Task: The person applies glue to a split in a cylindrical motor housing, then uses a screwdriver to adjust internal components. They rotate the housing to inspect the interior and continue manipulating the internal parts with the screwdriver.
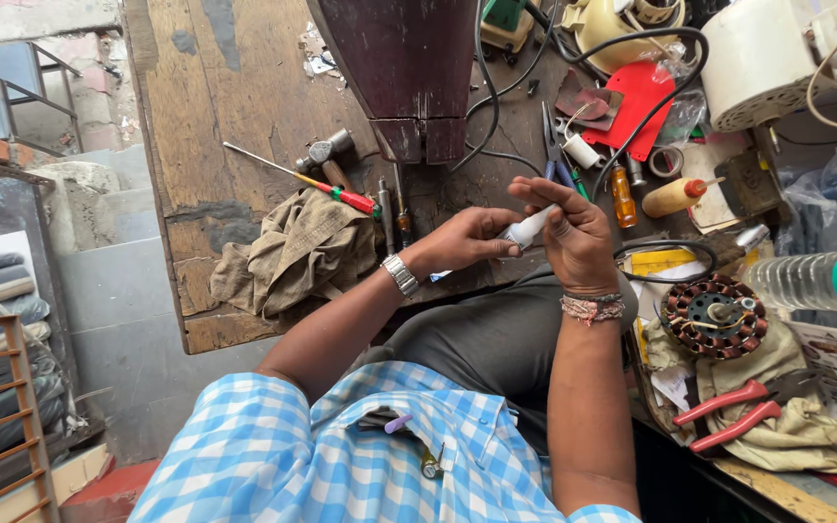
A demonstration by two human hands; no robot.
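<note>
Tube [525, 230], small and white, is held above the lap at the near edge of the wooden bench [234, 87]. Left hand [467, 240] has its grip clamped on the lower end; right hand [573, 237] closes its fingers around the upper end (what sits at that tip is hidden). Judged light and soft-walled, likely to dent or discharge if squeezed; best held at the ends, as shown. Long axis runs from lower left to upper right, upper end toward the right palm. Red-handled screwdriver [341, 194] lies apart on the bench.

bright, even daylight with soft shadows, mild glare on the white drum [756, 60], wide-angle bending at the edges.
</note>
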